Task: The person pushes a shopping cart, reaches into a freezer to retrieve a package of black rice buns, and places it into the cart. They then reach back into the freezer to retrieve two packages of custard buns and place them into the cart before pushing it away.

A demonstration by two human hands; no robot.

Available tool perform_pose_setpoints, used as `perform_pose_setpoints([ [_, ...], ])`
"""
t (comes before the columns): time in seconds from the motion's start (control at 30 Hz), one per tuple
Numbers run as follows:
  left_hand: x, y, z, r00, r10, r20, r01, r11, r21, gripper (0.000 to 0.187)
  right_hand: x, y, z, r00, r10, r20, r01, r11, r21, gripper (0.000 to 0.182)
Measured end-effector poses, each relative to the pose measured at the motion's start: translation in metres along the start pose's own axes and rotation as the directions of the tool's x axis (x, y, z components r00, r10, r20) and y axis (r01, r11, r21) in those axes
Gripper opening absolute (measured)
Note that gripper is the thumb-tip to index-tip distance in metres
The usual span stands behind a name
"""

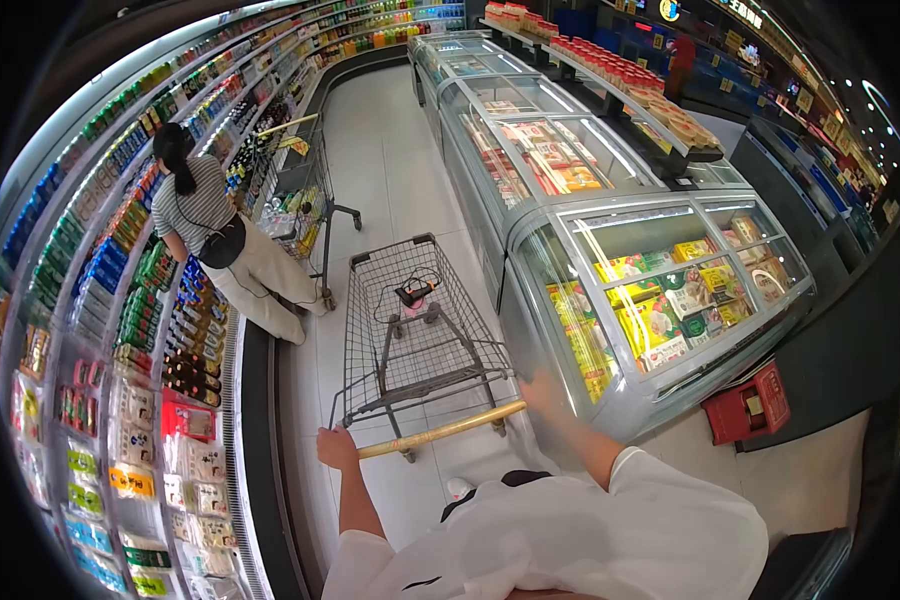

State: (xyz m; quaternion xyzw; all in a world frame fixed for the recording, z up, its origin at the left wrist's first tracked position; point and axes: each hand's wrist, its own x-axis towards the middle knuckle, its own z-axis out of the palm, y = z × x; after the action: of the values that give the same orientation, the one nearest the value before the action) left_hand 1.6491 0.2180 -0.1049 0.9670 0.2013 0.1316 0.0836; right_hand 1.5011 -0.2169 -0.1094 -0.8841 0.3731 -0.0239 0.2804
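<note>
A wire shopping cart [410, 320] stands in front of me, with a yellow handle bar [450, 428] across its near end. My left hand [337, 448] is closed at the left end of that handle, by the cart's frame. Beside the handle's right end is my right hand [543, 393], smeared by motion and close to the freezer's side; its fingers cannot be made out. Inside the cart lies a small black item with a cord [416, 291].
Glass-topped freezers [660, 290] with packaged food line the right side. Drink shelves [150, 290] run along the left. A person in a striped top [205, 215] faces them, near another loaded cart [305, 200]. A red box [748, 405] sits on the floor at right.
</note>
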Motion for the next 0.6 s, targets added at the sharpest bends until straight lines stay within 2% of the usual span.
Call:
perform_pose_setpoints([
  [0.03,0.019,0.015,0.006,1.0,0.008,0.021,-0.008,1.0,-0.005,0.023,0.016,-0.01,0.001,0.997,0.075,0.012,-0.075,0.997,-0.002,0.054],
  [0.1,0.056,0.041,0.021,0.997,0.067,0.028,-0.067,0.997,-0.026,0.022,0.059,-0.021,0.012,0.992,0.12,0.049,-0.122,0.991,0.046,0.057],
  [0.13,0.053,0.061,0.036,0.998,0.068,0.016,-0.068,0.997,-0.023,0.022,0.107,-0.004,0.027,0.986,0.11,0.125,-0.122,0.989,0.087,0.061],
  [0.17,0.069,0.075,0.044,0.996,0.082,0.018,-0.082,0.996,-0.02,0.022,0.132,0.005,0.044,0.985,0.123,0.124,-0.135,0.987,0.093,0.061],
  [0.2,0.084,0.091,0.051,0.996,0.088,0.025,-0.088,0.996,-0.002,0.022,0.162,0.014,0.062,0.986,0.057,0.155,-0.057,0.998,-0.005,0.063],
  [0.23,0.104,0.108,0.058,0.995,0.096,0.028,-0.096,0.995,0.012,0.023,0.176,-0.01,0.053,0.982,-0.006,0.189,0.025,0.995,-0.098,0.065],
  [0.27,0.12,0.123,0.064,0.994,0.104,0.042,-0.104,0.995,0.01,0.026,0.187,-0.03,0.042,0.979,0.145,0.146,-0.156,0.985,0.068,0.061],
  [0.3,0.135,0.138,0.066,0.993,0.111,0.039,-0.112,0.994,0.013,0.026,0.208,-0.036,0.047,0.978,0.149,0.146,-0.161,0.984,0.075,0.061],
  [0.37,0.155,0.171,0.073,0.993,0.102,0.054,-0.102,0.995,0.007,0.029,0.26,-0.039,0.057,0.986,0.057,0.155,-0.059,0.998,0.009,0.053],
  [0.5,0.217,0.218,0.11,0.99,0.139,0.034,-0.14,0.99,0.015,0.028,0.3,-0.1,0.034,0.983,0.158,0.096,-0.169,0.979,0.111,0.046],
  [0.57,0.248,0.254,0.115,0.987,0.142,0.073,-0.139,0.989,-0.05,0.028,0.342,-0.121,0.035,0.974,0.227,0.006,-0.225,0.962,0.155,0.044],
  [0.6,0.252,0.272,0.116,0.99,0.117,0.08,-0.115,0.993,-0.037,0.028,0.366,-0.13,0.026,0.976,0.214,0.035,-0.217,0.966,0.14,0.044],
])
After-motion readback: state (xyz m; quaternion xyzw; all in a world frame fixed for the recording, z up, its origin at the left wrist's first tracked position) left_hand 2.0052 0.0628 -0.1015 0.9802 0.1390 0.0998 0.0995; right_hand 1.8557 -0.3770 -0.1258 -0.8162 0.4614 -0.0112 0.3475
